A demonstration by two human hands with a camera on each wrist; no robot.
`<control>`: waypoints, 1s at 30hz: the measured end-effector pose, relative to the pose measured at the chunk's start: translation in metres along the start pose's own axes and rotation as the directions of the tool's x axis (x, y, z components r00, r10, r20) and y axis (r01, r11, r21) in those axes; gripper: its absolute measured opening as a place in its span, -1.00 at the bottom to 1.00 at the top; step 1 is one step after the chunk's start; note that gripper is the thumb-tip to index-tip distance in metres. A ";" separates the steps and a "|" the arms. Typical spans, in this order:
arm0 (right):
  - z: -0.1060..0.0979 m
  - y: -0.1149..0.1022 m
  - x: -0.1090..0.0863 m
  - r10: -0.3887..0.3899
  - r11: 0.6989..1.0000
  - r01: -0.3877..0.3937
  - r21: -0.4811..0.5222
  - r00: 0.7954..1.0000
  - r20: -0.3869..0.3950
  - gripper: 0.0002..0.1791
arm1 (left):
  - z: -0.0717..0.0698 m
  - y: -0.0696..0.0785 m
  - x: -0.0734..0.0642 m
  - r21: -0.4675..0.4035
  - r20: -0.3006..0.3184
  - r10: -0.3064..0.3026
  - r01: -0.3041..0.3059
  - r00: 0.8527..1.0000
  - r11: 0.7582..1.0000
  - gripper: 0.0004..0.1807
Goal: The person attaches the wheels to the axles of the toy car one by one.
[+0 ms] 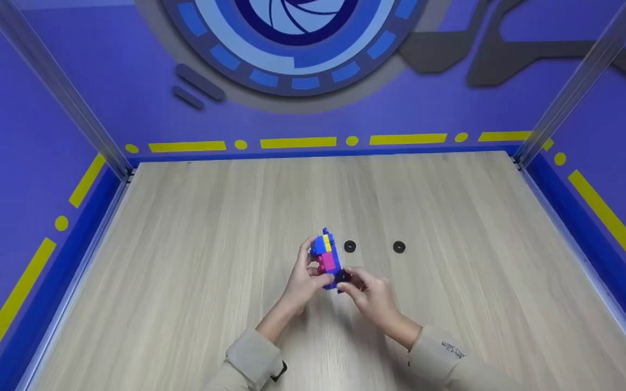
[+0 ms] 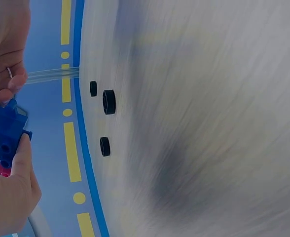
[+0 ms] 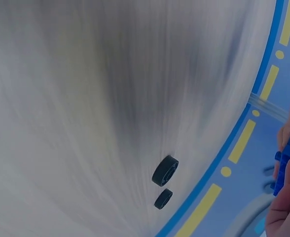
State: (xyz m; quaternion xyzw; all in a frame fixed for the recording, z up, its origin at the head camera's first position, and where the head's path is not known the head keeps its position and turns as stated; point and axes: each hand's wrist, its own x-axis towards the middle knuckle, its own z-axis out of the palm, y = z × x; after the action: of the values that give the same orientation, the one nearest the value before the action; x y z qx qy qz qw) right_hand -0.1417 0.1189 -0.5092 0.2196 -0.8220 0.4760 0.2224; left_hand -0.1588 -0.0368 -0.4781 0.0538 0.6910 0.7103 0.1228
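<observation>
Above the table, my left hand [image 1: 303, 282] grips a toy built of blue, yellow and pink bricks [image 1: 327, 259], tilted, with studs on its side. A black toy wheel [image 1: 343, 276] sits at the toy's lower end, pinched by the fingertips of my right hand [image 1: 371, 297]. Whether that wheel is fixed to the toy cannot be made out. In the left wrist view, the blue bricks [image 2: 6, 131] show between both hands. At the right edge of the right wrist view, only a blue part [image 3: 289, 160] of the toy appears.
Two loose black wheels, a left one [image 1: 350, 246] and a right one [image 1: 399, 247], lie beyond the hands on the wooden table [image 1: 210, 244]. The left wrist view shows a larger-looking wheel [image 2: 109, 102] among three on the tabletop. Blue panels [image 1: 291, 125] border the table.
</observation>
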 end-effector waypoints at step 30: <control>-0.004 -0.022 0.007 0.293 0.943 -0.310 0.120 0.945 0.145 -0.73 | -0.004 0.001 -0.003 0.046 -0.006 -0.009 0.009 1.000 0.999 -0.13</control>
State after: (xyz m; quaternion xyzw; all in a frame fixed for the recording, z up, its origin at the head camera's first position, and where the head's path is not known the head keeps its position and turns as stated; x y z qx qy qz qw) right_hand -0.1341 0.1114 -0.4881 0.1357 -0.8224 0.5468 0.0786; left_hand -0.1573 -0.0413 -0.4775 0.0514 0.7080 0.6936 0.1226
